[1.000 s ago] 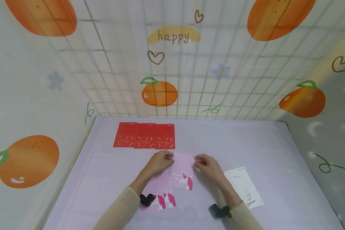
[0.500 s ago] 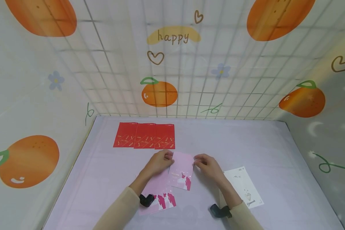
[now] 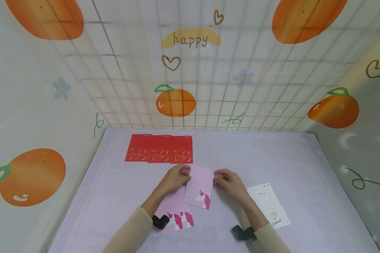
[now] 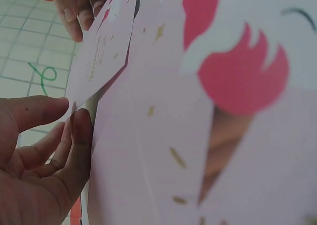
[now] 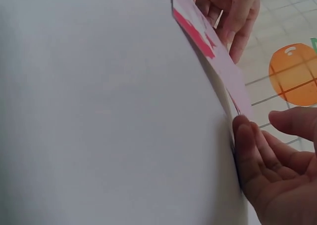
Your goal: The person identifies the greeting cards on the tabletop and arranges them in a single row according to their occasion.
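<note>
Pinching a unicorn card (image 3: pixel 200 181) near other pink cards (image 3: pixel 172 202), the left hand (image 3: pixel 175 179) holds it; the right hand (image 3: pixel 230 183), thumb apart, touches its edge. Red cards (image 3: pixel 159 148) look arranged, pink ones seem unfinished.

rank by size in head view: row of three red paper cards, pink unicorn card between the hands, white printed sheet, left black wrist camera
Row of red cards
Pink unicorn card, white printed sheet: unsure, sheet partly hidden
Left black wrist camera

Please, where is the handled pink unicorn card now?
In the head view, the pink unicorn card is at lower centre, between the left hand and right hand, below and right of the rightmost red card.
</note>
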The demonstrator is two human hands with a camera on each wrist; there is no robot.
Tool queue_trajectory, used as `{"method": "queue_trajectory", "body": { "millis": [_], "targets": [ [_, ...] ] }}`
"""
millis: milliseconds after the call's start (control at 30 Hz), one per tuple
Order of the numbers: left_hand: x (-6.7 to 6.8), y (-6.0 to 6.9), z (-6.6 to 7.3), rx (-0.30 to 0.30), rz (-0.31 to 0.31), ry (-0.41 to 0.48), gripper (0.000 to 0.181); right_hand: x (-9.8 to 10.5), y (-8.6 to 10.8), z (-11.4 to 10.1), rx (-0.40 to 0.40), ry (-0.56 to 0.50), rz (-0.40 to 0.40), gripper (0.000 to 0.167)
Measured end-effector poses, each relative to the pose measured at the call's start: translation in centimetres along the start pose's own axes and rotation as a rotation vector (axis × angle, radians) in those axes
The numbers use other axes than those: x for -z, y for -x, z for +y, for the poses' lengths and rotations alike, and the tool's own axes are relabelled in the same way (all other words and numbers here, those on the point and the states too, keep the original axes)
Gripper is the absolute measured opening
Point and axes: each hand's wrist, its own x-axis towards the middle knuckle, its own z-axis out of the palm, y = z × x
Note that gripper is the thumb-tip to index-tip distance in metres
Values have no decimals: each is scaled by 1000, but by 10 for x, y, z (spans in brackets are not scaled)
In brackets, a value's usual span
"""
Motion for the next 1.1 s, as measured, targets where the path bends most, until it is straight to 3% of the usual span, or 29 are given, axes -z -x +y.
{"method": "queue_trajectory", "body": {
  "millis": [300,500,800,1100],
  "targets": [
    [1,0,-1,0,-30,99,42,0,1,4,-38,-71,1,26],
    [4,-1,2,34,-41,165,41,0,2,4,-38,-99,24,26],
    [6,-2,0,63,-66,324,41,-1,4,4,-24,-138,57,26],
    [8,-3,-1,61,-47,405,41,-4,6,3,-85,-209,42,30]
  ]
}}
